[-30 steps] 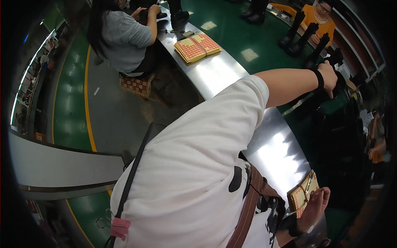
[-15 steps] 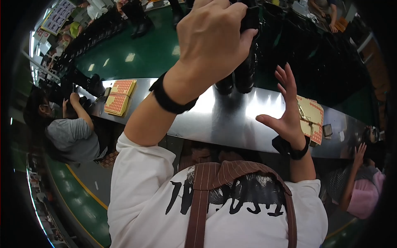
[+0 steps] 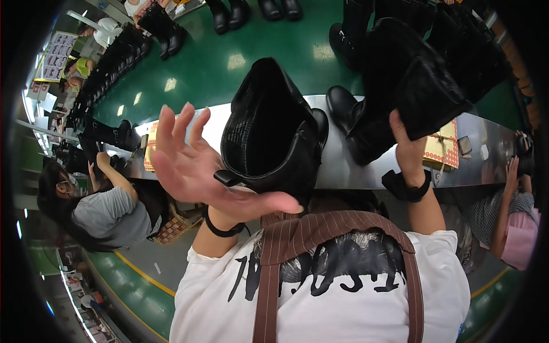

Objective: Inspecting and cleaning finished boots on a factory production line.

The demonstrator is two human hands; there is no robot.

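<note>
A tall black boot (image 3: 307,157) stands in front of me, its wide shaft mouth facing up. Beside that mouth, on its left, my left hand (image 3: 191,166) is open with the fingers spread and the thumb stretched across the near side. To the right, a second black boot (image 3: 420,94) leans over, its toe pointing left and its shaft toward the upper right. My right hand (image 3: 409,157) grips the near side of this shaft; the thumb shows and the other fingers are hidden behind the leather. Black bands circle both my wrists.
A shiny metal table (image 3: 360,178) runs across in front of me. Yellow-and-orange card stacks (image 3: 449,150) lie on it. Beyond it, a green surface (image 3: 209,71) carries several black boots (image 3: 163,31). One co-worker (image 3: 108,194) sits left, another (image 3: 506,228) right.
My left hand has come down from the far side and let go of the dark boots it gripped. The boots are now nearer and apart. My open right hand has closed on the right one.
</note>
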